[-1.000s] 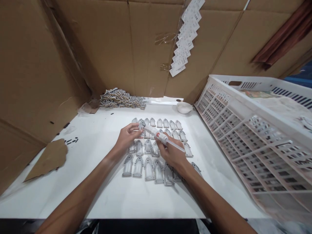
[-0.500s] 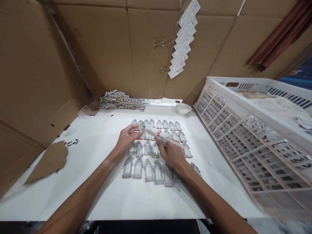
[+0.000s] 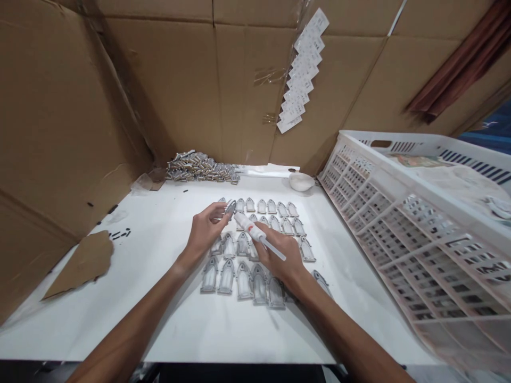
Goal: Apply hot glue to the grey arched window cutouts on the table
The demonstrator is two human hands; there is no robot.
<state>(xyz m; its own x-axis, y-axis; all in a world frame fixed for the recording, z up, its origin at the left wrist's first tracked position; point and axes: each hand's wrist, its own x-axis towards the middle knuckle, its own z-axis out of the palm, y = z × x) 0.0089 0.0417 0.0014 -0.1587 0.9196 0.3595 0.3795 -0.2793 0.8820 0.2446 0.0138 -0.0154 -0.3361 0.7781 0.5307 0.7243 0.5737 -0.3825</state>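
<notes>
Between the fingertips of my left hand [image 3: 207, 226] is a small grey arched piece [image 3: 230, 208], raised and tilted above the table. My right hand [image 3: 279, 250] is wrapped round a white bottle [image 3: 249, 226] with a red mark and a thin white stem at its lower end. The bottle's tip points up and left, close to the held piece. Beneath and around both hands, several grey arched pieces [image 3: 226, 276] lie in rows on the white table [image 3: 199, 335]. My right hand and wrist cover some of them.
A white plastic crate [image 3: 383, 218] takes up the right side. At the back are a heap of small metal-edged pieces [image 3: 199, 167] and a small white bowl [image 3: 301, 182]. Torn cardboard [image 3: 82, 266] and small black bits [image 3: 120, 234] lie at left. Cardboard walls [image 3: 171, 80] stand behind.
The piece in my left hand has turned more edge-on. The bottle has tilted, its tip a little lower and its stem now pointing down to the right. The camera view has shifted slightly.
</notes>
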